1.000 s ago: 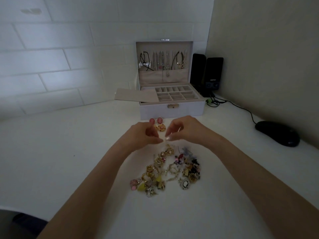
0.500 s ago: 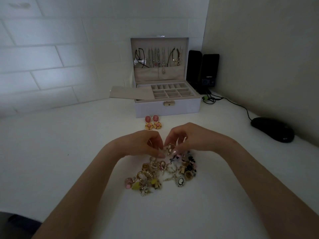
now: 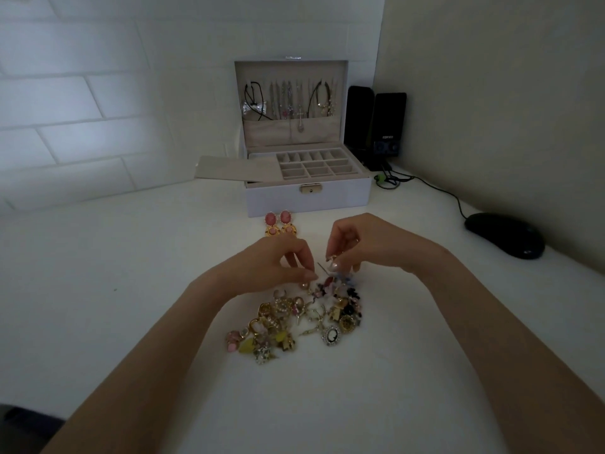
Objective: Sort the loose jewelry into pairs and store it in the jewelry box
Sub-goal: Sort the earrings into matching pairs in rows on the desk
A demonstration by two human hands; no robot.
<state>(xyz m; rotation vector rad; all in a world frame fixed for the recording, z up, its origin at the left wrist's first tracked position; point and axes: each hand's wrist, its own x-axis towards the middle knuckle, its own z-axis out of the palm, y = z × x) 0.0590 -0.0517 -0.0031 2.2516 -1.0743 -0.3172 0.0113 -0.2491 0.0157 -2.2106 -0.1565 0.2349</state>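
A heap of loose jewelry lies on the white table in front of me. My left hand hovers over its far edge, thumb and fingertips pinched on a small piece with a thin pin. My right hand pinches a small gold piece just above the heap. A matched pair of pink and gold earrings lies apart, in front of the jewelry box. The box stands open, with necklaces hanging in its lid and divided compartments in its tray.
A flat beige insert sticks out from the box's left side. Two black speakers stand right of the box, with cables running to a black mouse. White brick wall behind, plain wall at right.
Both hands dropped from above the pile down onto its far edge, then the right hand lifted slightly with a small gold piece. The view shifted a little downward.
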